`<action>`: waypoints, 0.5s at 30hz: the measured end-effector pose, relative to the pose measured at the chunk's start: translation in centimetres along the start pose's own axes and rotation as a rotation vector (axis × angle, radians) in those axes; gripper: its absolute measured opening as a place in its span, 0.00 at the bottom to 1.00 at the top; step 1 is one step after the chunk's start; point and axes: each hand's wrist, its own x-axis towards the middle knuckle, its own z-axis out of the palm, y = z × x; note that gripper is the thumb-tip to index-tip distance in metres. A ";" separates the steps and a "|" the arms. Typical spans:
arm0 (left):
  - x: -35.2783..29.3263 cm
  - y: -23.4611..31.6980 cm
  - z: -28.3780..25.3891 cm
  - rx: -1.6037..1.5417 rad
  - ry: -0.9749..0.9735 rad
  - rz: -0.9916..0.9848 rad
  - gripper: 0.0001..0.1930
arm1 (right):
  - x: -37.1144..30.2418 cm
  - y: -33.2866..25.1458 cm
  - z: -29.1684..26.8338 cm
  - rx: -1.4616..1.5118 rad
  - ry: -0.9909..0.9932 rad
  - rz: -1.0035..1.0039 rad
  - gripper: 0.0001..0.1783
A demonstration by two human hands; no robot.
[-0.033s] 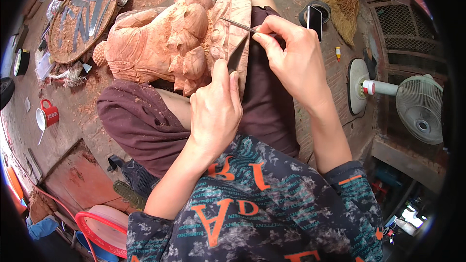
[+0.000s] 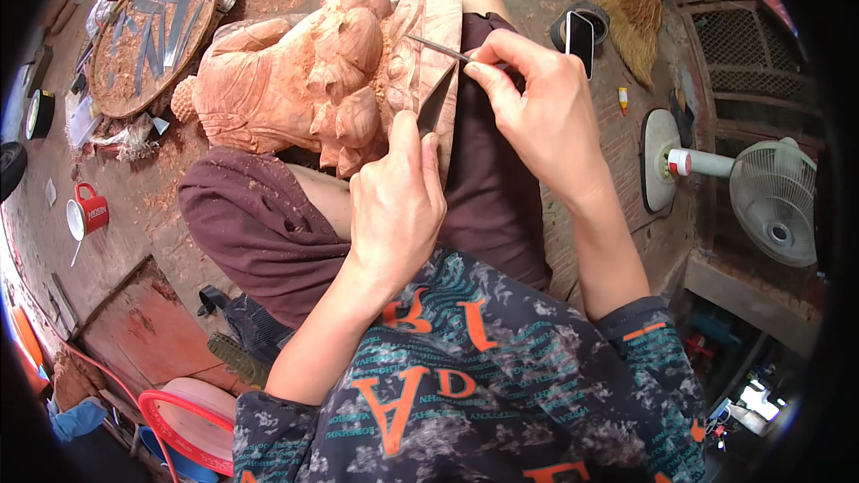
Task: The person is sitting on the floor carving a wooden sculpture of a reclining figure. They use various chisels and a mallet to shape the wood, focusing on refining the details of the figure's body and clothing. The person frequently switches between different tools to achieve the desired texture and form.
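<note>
A reddish wood carving (image 2: 259, 94) with rounded, pointed lobes lies across my lap, its flat base (image 2: 443, 13) toward the right. My left hand (image 2: 394, 197) is closed, pinching a dark grey, flat, pointed piece (image 2: 435, 105) between thumb and forefinger beside that base. Whether this piece is sandpaper or metal I cannot tell. Between the fingertips of my right hand (image 2: 546, 116) is a thin dark pointed stick (image 2: 437, 46), its tip over the carved part near the base. Wood dust lies in the carving's hollows.
At the upper left a round woven tray (image 2: 106, 97) holds several dark grey strips. A red mug (image 2: 88, 212) is on the left. To the right are a phone (image 2: 580, 38), a straw broom (image 2: 632, 22) and a white fan (image 2: 774, 201). A red-rimmed stool (image 2: 188, 425) stands at lower left.
</note>
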 end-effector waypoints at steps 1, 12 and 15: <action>0.2 0.0 0.0 0.015 0.005 0.002 0.08 | 0.2 0.2 0.0 0.014 -0.005 0.006 0.05; 0.8 0.1 -1.1 0.307 -0.093 0.061 0.07 | -0.9 -1.3 -2.7 0.269 -0.278 0.076 0.06; 0.7 0.0 -0.9 0.347 -0.059 0.098 0.08 | -1.0 -1.7 -2.6 0.195 -0.260 0.023 0.04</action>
